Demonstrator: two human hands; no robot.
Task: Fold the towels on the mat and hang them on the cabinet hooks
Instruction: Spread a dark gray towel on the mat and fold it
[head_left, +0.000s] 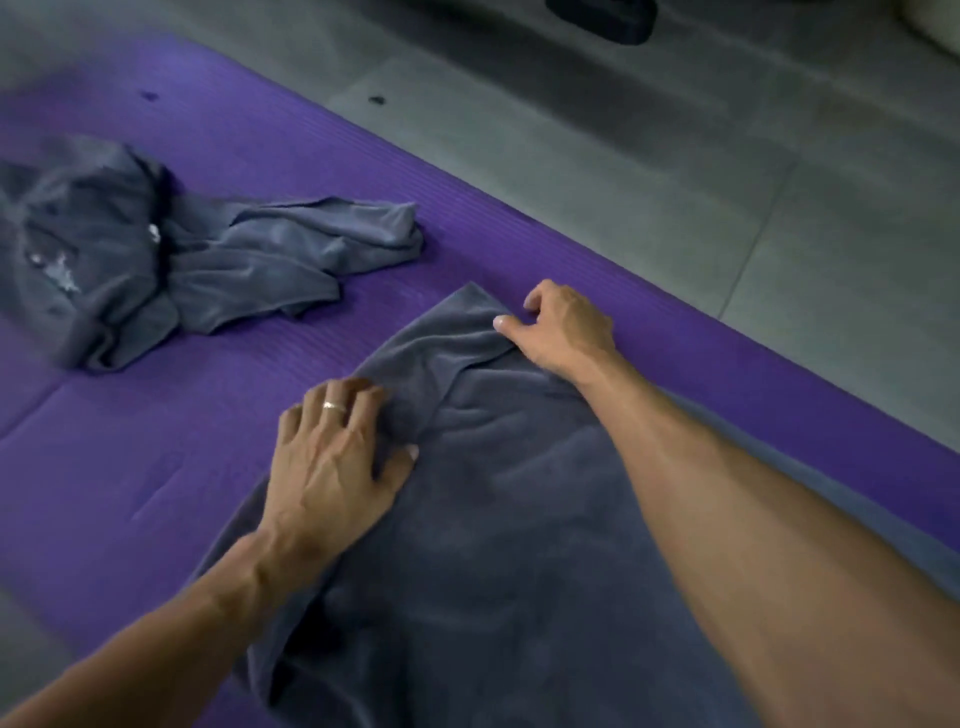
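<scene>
A dark grey towel (483, 519) lies spread lengthwise on the purple mat (156, 452), its far end folded back on itself. My left hand (332, 457), with a ring on one finger, grips the towel's left edge near the far end. My right hand (563, 327) pinches the far right corner of the towel between thumb and fingers. A second grey towel (275, 260) lies crumpled on the mat further away to the left, apart from both hands.
A crumpled grey cloth with pale marks (72, 249) lies on the mat's left side, touching the second towel. Grey tiled floor (675, 182) runs along the mat's far side. A dark object (602, 18) sits at the top edge.
</scene>
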